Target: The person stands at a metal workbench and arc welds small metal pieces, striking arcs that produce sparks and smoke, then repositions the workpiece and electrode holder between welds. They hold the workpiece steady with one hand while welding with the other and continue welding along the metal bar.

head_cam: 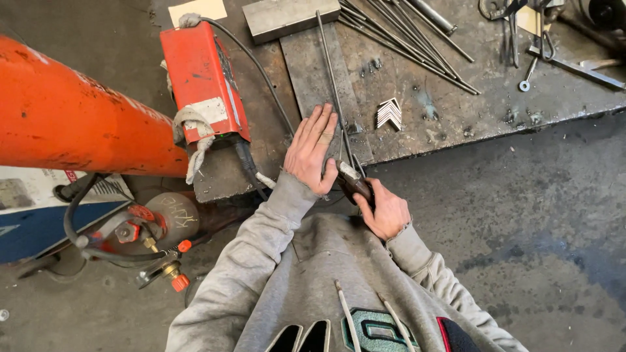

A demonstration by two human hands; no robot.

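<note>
On the steel plate (306, 72) — left hand (312, 148) flat, right hand (385, 210) gripping (seemingly) an electrode holder (354, 182).

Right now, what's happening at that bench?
A person in a grey sweatshirt leans over a steel workbench. The left hand lies flat, fingers spread, on a metal plate beside a thin rod. The right hand grips a dark handle at the rod's near end. A red welder box sits to the left, loose rods and stacked angle pieces farther back.

Orange-red welder box (204, 81), orange pipe (72, 124), grey sleeves (261, 241), dark steel table (456, 104).
</note>
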